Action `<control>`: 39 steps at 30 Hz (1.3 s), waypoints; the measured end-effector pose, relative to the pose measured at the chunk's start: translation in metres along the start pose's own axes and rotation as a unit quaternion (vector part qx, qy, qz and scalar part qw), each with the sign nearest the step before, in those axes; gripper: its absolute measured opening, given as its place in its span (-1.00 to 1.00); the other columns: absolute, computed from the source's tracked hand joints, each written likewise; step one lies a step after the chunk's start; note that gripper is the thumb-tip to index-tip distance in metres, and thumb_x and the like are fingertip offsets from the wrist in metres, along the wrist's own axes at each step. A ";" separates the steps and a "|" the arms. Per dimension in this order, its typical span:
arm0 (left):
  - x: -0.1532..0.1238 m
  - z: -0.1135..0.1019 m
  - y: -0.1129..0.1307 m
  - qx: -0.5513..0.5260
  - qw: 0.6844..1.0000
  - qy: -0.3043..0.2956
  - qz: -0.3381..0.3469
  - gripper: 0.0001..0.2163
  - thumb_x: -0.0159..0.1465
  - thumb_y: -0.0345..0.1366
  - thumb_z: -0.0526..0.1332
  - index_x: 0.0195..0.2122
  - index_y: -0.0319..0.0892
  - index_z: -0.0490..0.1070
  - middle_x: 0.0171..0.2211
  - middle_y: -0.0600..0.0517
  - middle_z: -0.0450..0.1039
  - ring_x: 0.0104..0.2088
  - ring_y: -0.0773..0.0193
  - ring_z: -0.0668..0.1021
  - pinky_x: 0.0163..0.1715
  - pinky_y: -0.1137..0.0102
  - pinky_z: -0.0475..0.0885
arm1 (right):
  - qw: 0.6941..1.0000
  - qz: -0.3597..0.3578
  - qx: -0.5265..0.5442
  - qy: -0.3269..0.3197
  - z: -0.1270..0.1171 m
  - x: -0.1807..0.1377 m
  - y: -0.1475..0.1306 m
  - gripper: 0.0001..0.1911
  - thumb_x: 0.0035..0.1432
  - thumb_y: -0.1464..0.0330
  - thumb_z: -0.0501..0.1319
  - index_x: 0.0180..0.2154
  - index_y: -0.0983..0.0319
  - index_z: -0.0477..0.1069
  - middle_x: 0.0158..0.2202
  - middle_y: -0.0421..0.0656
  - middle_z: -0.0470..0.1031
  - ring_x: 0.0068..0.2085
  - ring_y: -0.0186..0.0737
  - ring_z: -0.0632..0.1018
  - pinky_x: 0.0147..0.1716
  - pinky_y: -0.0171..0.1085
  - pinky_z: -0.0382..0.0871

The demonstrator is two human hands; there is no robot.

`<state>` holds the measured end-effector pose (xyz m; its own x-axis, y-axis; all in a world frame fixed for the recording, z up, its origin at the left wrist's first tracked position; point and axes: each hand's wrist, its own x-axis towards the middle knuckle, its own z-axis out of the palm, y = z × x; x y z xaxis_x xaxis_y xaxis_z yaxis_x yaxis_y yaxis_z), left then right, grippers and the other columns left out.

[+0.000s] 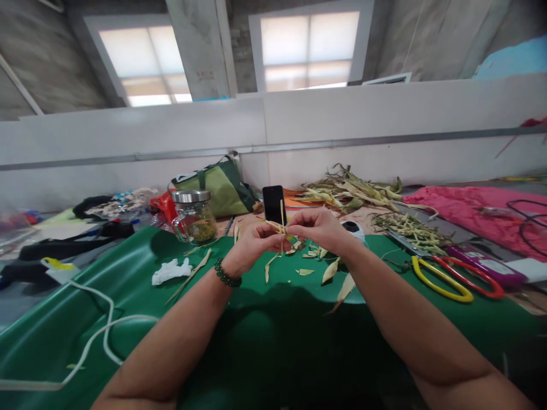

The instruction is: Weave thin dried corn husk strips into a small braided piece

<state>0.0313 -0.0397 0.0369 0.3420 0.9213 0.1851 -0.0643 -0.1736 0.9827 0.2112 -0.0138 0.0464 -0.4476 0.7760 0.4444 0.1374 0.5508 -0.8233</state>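
My left hand (pixel 254 245), with a dark green bead bracelet (pixel 225 273) on its wrist, pinches a pale strip of corn husk (pixel 282 212). My right hand (pixel 318 229) meets it from the other side, thumb and forefinger closed on the same piece. One narrow end stands upright above the fingertips, and another part runs across them; the crossing itself is mostly covered by the fingers. Under and around the hands, husk scraps (pixel 305 272) and a curled husk leaf (pixel 330 271) lie on the green sheet (pixel 265 324). Just behind the strip a black phone (pixel 273 204) stands propped up.
To the left are a lidded glass jar (pixel 199 219), a crumpled white tissue (pixel 171 271) and a white cable (pixel 106 324). Right of my hands lie scissors (pixel 440 279) with yellow and red handles. Behind are a green bag (pixel 222 188) and a husk pile (pixel 354 191).
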 end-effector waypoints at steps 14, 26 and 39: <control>0.003 -0.002 0.002 -0.052 0.986 0.154 0.041 -0.67 -0.18 -0.19 0.48 -0.41 -0.26 0.55 -0.48 -0.03 0.59 -0.44 0.28 0.59 -0.46 0.49 0.45 | 0.985 -0.026 -0.146 0.093 0.004 0.002 0.005 -0.60 0.08 0.10 0.18 -0.58 0.27 0.36 -0.62 -0.23 0.32 -0.55 -0.40 0.29 -0.59 -0.37 0.09; 0.008 -0.008 -0.001 -0.139 0.962 0.221 0.078 -0.68 -0.20 -0.23 0.50 -0.44 -0.28 0.54 -0.52 -0.04 0.58 -0.49 0.32 0.57 -0.42 0.45 0.46 | 0.983 -0.069 -0.169 -0.001 0.037 -0.012 -0.002 -0.61 0.14 0.28 0.11 -0.68 0.28 0.31 -0.71 -0.25 0.29 -0.62 -0.43 0.27 -0.60 -0.38 0.06; -0.002 -0.002 0.008 -0.074 0.993 0.092 0.006 -0.65 -0.14 -0.15 0.48 -0.36 -0.24 0.57 -0.47 0.00 0.58 -0.46 0.31 0.59 -0.46 0.50 0.48 | 0.994 0.076 0.075 0.034 0.012 0.004 0.003 -0.31 -0.10 -0.27 0.09 -0.55 0.27 0.38 -0.61 -0.20 0.39 -0.62 -0.41 0.36 -0.62 -0.38 0.26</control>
<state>0.0283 -0.0420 0.0441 0.1642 0.9697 0.1809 -0.2088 -0.1450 0.9672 0.1989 -0.0127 0.0419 -0.3708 0.8682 0.3298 0.0635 0.3780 -0.9236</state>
